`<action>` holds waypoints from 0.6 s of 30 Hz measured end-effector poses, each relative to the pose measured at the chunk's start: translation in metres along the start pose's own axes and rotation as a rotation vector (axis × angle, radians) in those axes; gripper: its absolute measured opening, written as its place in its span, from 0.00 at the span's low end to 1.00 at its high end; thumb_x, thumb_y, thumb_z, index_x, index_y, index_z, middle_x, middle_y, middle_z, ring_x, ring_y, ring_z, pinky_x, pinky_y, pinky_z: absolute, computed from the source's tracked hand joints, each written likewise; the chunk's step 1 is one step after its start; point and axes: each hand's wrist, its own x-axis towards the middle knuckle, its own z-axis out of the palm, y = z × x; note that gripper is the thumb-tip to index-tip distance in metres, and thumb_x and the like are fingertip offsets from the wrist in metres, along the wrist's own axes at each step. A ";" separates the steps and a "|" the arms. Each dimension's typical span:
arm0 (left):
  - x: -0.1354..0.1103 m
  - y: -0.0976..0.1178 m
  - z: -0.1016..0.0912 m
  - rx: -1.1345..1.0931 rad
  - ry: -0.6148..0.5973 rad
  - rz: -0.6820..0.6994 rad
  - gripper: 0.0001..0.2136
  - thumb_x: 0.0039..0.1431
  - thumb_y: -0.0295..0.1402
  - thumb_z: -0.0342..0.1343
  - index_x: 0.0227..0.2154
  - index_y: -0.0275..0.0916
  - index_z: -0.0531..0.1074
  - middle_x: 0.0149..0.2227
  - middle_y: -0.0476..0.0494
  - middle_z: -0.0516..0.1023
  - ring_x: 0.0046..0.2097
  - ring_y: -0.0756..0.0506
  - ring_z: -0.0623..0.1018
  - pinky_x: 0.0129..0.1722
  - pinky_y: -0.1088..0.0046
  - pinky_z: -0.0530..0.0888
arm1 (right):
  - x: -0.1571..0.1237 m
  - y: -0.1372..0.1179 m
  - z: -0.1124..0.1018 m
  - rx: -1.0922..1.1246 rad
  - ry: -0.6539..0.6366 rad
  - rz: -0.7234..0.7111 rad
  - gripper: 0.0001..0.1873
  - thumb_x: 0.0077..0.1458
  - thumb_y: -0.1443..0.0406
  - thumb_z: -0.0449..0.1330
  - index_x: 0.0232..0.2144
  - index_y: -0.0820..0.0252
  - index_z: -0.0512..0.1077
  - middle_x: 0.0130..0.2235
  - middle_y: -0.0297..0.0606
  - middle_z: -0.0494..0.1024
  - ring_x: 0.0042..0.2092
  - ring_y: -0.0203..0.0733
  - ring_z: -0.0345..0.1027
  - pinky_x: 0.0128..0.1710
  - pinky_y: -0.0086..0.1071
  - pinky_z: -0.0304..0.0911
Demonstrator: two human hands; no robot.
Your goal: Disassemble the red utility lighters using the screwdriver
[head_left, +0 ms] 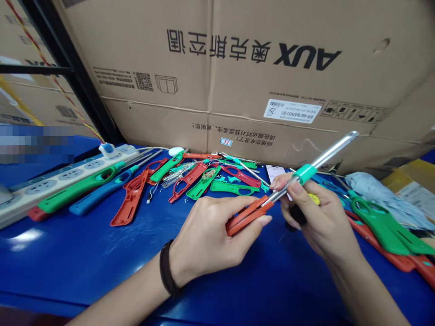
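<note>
My left hand (217,231) is closed around the red-orange casing (249,216) of a long-reach lighter, whose halves look slightly apart. A metal piece comes out of the casing's end towards my right hand (316,208). Between thumb and fingers, my right hand grips a silver lighter tube (331,151) with a green collar (305,173), tilted up to the right. Tucked in the same palm is a black tool handle with a yellow end (313,198), perhaps a screwdriver; its shaft I cannot make out clearly. Behind the hands lie opened red and green lighter casings (204,181).
A white power strip (64,179) runs along the left, with green (79,190) and blue (105,190) lighters beside it. More green casings (384,222) lie at the right near a light-blue cloth (387,199). A large cardboard box (217,99) stands behind the blue table (112,267).
</note>
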 end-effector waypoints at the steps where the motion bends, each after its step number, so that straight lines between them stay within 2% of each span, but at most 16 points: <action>1: 0.000 0.001 -0.001 -0.013 0.001 0.011 0.11 0.55 0.33 0.59 0.41 0.36 0.74 0.28 0.49 0.78 0.25 0.53 0.74 0.26 0.80 0.69 | -0.001 -0.001 0.000 0.014 0.002 -0.008 0.12 0.55 0.56 0.58 0.32 0.57 0.74 0.16 0.26 0.56 0.17 0.29 0.49 0.14 0.25 0.44; 4: 0.002 0.004 -0.003 -0.081 -0.026 -0.002 0.09 0.57 0.34 0.57 0.37 0.35 0.75 0.25 0.50 0.77 0.21 0.55 0.70 0.23 0.82 0.67 | -0.002 -0.001 0.000 0.048 0.033 -0.066 0.10 0.55 0.57 0.59 0.33 0.56 0.74 0.19 0.27 0.60 0.17 0.28 0.49 0.13 0.25 0.45; 8: 0.002 0.006 -0.005 -0.189 -0.116 -0.145 0.11 0.63 0.34 0.48 0.31 0.36 0.74 0.26 0.50 0.76 0.21 0.56 0.70 0.22 0.83 0.66 | -0.005 0.006 0.001 0.088 0.059 -0.109 0.08 0.56 0.58 0.58 0.34 0.53 0.74 0.24 0.28 0.64 0.18 0.27 0.52 0.13 0.25 0.45; 13: 0.003 0.008 -0.006 -0.325 -0.145 -0.234 0.10 0.62 0.34 0.49 0.31 0.36 0.74 0.25 0.49 0.77 0.20 0.55 0.70 0.19 0.83 0.66 | -0.011 0.013 0.005 0.128 0.075 -0.111 0.06 0.59 0.60 0.56 0.37 0.50 0.73 0.28 0.29 0.68 0.18 0.27 0.52 0.14 0.26 0.47; 15: 0.003 0.009 -0.006 -0.346 -0.143 -0.216 0.10 0.61 0.33 0.50 0.31 0.36 0.74 0.25 0.49 0.77 0.19 0.55 0.70 0.17 0.82 0.66 | -0.013 0.013 0.006 0.157 0.086 -0.139 0.06 0.59 0.60 0.56 0.36 0.49 0.73 0.31 0.30 0.70 0.18 0.27 0.52 0.14 0.26 0.48; 18: 0.002 0.012 -0.005 -0.270 -0.053 -0.088 0.06 0.58 0.29 0.53 0.31 0.35 0.75 0.24 0.49 0.76 0.20 0.54 0.70 0.19 0.81 0.67 | -0.016 0.013 0.008 0.206 0.062 -0.154 0.06 0.59 0.60 0.56 0.36 0.49 0.73 0.33 0.31 0.72 0.18 0.28 0.53 0.13 0.27 0.50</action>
